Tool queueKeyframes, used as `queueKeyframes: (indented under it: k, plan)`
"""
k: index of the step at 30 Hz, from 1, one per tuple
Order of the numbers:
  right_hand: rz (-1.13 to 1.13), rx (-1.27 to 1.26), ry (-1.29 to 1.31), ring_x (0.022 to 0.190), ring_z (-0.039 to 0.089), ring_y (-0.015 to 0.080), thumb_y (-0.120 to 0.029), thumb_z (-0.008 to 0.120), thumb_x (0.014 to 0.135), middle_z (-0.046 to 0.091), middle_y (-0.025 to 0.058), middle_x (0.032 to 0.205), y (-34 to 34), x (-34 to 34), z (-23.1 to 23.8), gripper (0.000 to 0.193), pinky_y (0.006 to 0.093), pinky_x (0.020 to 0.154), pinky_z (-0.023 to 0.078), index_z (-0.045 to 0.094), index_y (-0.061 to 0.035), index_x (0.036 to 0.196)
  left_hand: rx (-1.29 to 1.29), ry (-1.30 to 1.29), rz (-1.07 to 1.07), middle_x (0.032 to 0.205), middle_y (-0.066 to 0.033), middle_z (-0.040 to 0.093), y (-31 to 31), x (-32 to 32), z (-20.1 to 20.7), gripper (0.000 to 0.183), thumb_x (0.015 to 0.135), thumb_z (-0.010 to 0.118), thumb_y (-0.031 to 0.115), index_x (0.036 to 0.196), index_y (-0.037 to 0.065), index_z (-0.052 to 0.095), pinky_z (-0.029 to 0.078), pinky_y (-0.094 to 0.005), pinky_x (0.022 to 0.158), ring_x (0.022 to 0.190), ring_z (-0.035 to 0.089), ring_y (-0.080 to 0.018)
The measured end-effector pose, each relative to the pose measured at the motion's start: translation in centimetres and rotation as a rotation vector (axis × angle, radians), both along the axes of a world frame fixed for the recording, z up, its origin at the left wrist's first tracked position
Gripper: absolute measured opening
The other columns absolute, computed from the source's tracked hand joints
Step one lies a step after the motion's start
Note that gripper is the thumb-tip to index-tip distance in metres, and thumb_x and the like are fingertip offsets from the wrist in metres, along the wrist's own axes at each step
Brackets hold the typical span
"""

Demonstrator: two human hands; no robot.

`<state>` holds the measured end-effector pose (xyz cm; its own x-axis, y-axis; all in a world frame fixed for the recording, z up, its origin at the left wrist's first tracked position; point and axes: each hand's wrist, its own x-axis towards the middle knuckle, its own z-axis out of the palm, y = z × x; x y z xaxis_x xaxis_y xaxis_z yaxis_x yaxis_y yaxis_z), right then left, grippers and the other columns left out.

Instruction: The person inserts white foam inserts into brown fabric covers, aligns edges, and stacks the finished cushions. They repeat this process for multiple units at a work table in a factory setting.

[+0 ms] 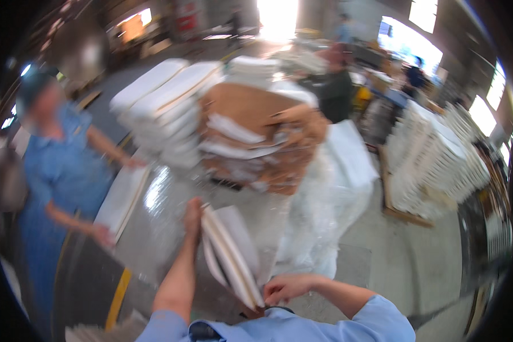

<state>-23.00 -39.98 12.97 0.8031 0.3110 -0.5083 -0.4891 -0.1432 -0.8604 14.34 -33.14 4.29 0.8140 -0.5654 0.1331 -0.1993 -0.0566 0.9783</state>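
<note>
A long white folded panel (pixel 233 259) with a tan stripe along it stands tilted in front of my body, its layers parted at the left side. My left hand (pixel 194 215) is closed against its far end, thumb side up. Down at the near end, close to my chest, my right hand (pixel 290 286) has curled fingers pinching the panel's edge. A thin whitish sheet (pixel 240 231) shows along the panel's right side. Beneath lies a shiny, film-covered table (pixel 171 191). Motion blurs the fingertips.
Across the table rise stacks of white folded panels (pixel 171 108) and a pile of brown cardboard (pixel 245 108). Clear plastic film (pixel 319 211) drapes the right side. At left a co-worker in blue (pixel 62 165) holds another white panel (pixel 123 196). A loaded pallet (pixel 427 154) stands right.
</note>
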Motion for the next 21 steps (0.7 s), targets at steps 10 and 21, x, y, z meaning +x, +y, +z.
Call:
queueKeyframes:
  k: [10,21]
  plan:
    - [-0.801,-0.205,-0.687,0.115,0.065,0.0173,0.000,0.068,0.095,0.068,0.0062,0.126,-6.2,20.1,-3.7,0.042,0.0295,0.092,0.055,0.065,-0.0048,0.136,-0.290,0.491,-0.186,0.139,-0.0073,0.056,0.6,-1.8,0.0,0.060,0.114,0.033,0.059,0.152,0.015,0.048,0.046,-0.0366,0.110,0.124,0.055,-0.0192]
    - [-0.778,-0.314,-0.815,0.113,0.069,0.0219,-0.003,0.069,0.096,0.072,0.0110,0.128,-6.1,28.3,-5.4,0.024,0.0325,0.096,0.054,0.072,-0.0023,0.120,0.035,0.149,-0.136,0.163,-0.0263,0.041,3.0,-5.5,5.5,0.085,0.097,0.072,0.024,0.162,-0.008,0.029,0.032,-0.0387,0.124,0.154,0.040,-0.0302]
